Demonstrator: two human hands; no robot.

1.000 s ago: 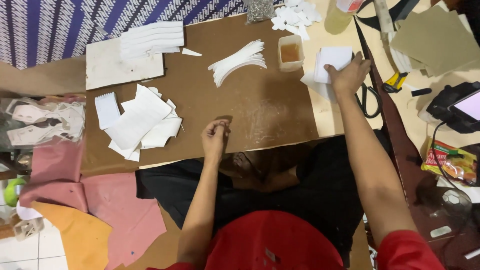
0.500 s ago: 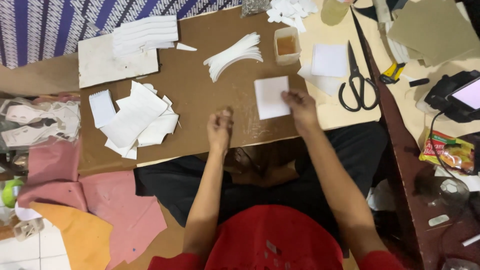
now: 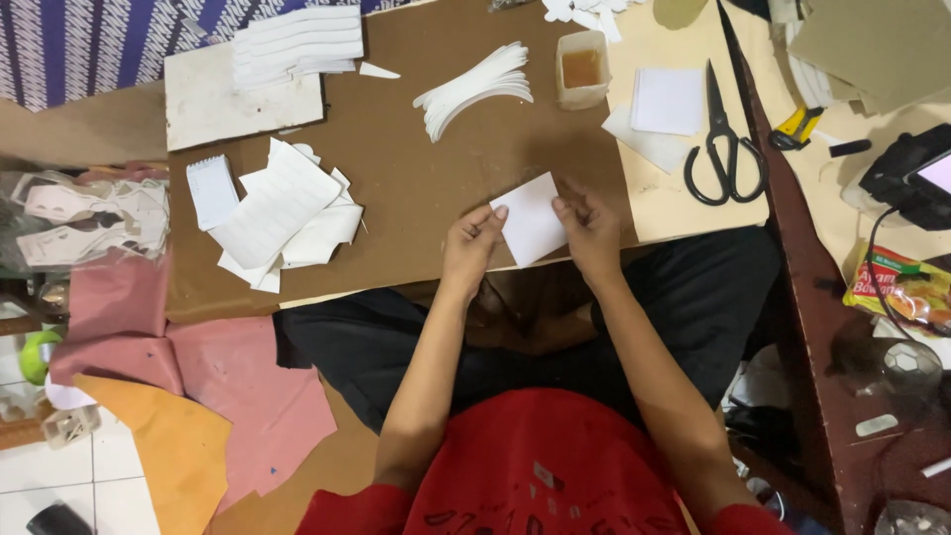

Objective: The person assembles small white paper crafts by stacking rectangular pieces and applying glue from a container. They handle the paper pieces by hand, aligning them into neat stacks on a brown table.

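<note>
You sit cross-legged in black trousers (image 3: 396, 342) at the near edge of the brown board (image 3: 416, 188), and both hands now meet on one white paper square (image 3: 532, 219). A second ago your right hand (image 3: 588, 233) was stretched far out to the stack of white paper squares (image 3: 670, 100) on the cream board (image 3: 674, 198); half a second ago it was carrying a single sheet back across the brown board while your left hand (image 3: 473, 248) rested fisted at the near edge. The sheet now lies over that near edge, tilted, directly in front of you. Your left hand pinches its left side with thumb and fingertips; your right hand closes narrowly on its right side. Judged from this, the fetch is complete and the sheet is in position for handwork. Left of your hands, a loose pile of cut white sheets (image 3: 282, 213) lies on the brown board beside a small notepad (image 3: 212, 189). Farther out stands a small clear plastic tub (image 3: 581, 67) holding an amber liquid or paste; which of the two cannot be told. A fan of curved white strips (image 3: 475, 91) lies just left of the tub. Black scissors (image 3: 728, 149) rest on the cream board, near the stack. At the far left, a white slab (image 3: 228, 99) carries a stack of long white strips (image 3: 297, 45).
</note>
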